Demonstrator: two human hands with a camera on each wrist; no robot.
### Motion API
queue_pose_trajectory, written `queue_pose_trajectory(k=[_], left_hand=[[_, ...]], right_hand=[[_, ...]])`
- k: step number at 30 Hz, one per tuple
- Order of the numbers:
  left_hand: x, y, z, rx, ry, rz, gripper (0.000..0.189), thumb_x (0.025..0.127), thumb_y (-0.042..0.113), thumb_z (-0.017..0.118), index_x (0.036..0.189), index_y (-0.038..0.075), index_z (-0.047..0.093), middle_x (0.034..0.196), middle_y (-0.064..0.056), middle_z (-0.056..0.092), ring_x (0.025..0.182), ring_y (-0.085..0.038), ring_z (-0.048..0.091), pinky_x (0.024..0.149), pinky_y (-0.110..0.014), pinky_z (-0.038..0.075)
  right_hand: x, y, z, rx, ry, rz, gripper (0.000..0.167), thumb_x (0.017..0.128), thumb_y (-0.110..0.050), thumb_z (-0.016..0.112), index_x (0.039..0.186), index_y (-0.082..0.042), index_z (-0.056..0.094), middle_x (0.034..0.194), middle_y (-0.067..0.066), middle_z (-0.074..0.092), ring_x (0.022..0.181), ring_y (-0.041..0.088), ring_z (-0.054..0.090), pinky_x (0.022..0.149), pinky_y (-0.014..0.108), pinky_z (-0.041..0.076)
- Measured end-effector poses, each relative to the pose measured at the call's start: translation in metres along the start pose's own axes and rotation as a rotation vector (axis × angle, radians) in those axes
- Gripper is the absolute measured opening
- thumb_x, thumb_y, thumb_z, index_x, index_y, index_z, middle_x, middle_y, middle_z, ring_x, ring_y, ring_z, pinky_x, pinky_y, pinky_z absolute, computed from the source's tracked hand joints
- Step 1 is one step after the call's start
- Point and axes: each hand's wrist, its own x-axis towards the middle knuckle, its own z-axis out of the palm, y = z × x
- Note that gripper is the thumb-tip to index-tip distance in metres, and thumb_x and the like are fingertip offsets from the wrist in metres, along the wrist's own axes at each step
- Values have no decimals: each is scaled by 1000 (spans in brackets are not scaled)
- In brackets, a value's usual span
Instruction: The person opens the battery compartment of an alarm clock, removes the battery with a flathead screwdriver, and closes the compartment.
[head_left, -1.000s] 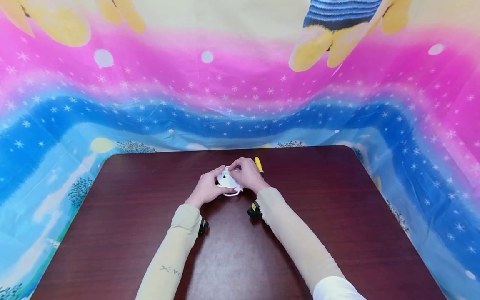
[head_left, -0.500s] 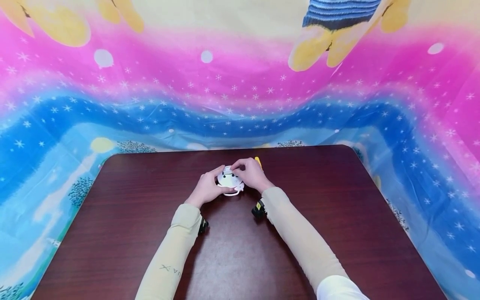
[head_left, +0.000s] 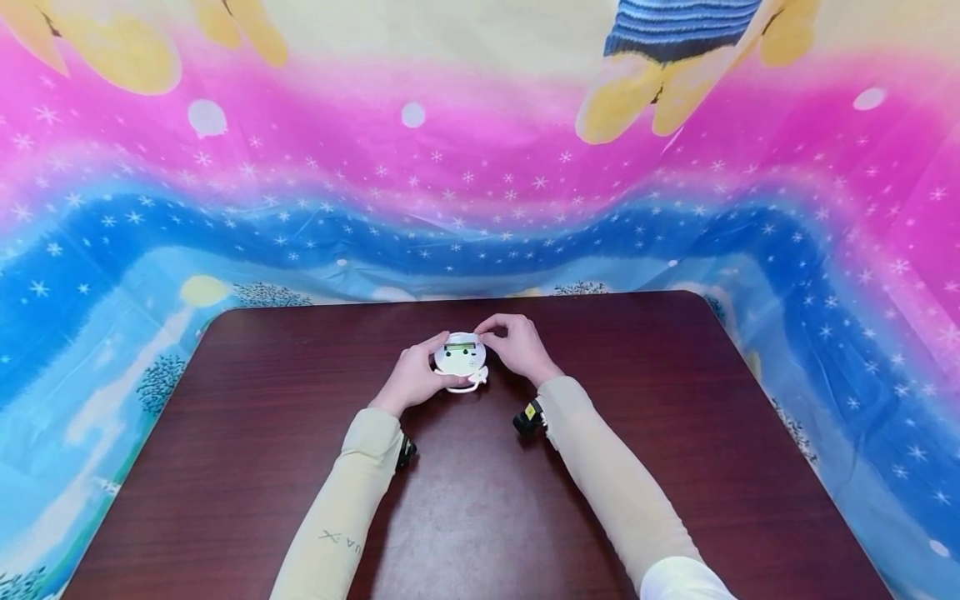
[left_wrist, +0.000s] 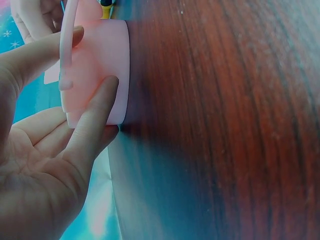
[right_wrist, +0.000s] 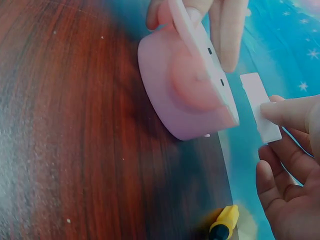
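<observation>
A round pale plastic device [head_left: 461,363] stands on the table, looking pink from the side in both wrist views. On its white back, a slot [head_left: 461,345] shows a greenish strip inside, above small dark holes. My left hand [head_left: 412,379] grips the device from the left, thumb low and fingers at the far side. Just to the right, my right hand [head_left: 521,346] pinches a small white rectangular cover [right_wrist: 260,102] between thumb and fingers, apart from the device. A thin curved handle [left_wrist: 68,45] juts from the device's near side.
Behind the right hand lies a yellow-and-black tool handle [right_wrist: 227,220], like a screwdriver's; the head view hides it. The dark wooden table [head_left: 465,500] ends at a far edge against a colourful printed cloth [head_left: 465,183].
My right hand has lifted the white cover off the device and drawn it to the right, exposing the slot. The left hand and the device have stayed in place.
</observation>
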Motion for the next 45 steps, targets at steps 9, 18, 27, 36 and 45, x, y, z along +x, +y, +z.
queue_pose_trajectory(k=[9, 18, 27, 36, 45], left_hand=[[-1, 0, 0, 14, -1, 2, 95, 76, 36, 92, 151, -1, 47, 152, -14, 48, 139, -28, 45, 111, -41, 38], [-1, -1, 0, 9, 4, -6, 96, 75, 36, 93, 151, 0, 47, 152, -12, 49, 139, -27, 45, 112, -40, 37], [-1, 0, 1, 9, 6, -14, 96, 75, 36, 93, 151, 1, 47, 152, -11, 48, 140, -27, 44, 112, -40, 37], [-2, 1, 0, -4, 9, -3, 93, 76, 30, 92, 151, -1, 47, 152, -13, 48, 139, -28, 45, 112, -40, 37], [-1, 2, 0, 11, 0, -10, 94, 76, 32, 91, 152, -1, 45, 154, -12, 47, 141, -29, 42, 113, -41, 36]], right_hand=[[-3, 6, -8, 23, 33, 38, 7, 96, -18, 74, 99, -22, 79, 107, -7, 72, 102, 19, 60, 89, 39, 48], [-6, 12, -17, 56, 53, 28, 8, 96, -16, 73, 101, -17, 79, 100, -3, 72, 73, 28, 54, 66, 36, 44], [-10, 22, -24, 74, 62, 48, 9, 97, -14, 72, 102, -15, 79, 109, 1, 72, 94, 23, 60, 84, 39, 48], [-12, 27, -34, 64, 93, 62, 10, 97, -12, 70, 103, -11, 78, 109, 5, 74, 99, 23, 63, 85, 39, 50], [-17, 34, -47, 84, 114, 106, 11, 98, -15, 70, 105, -12, 78, 104, 5, 73, 88, 23, 63, 77, 38, 49]])
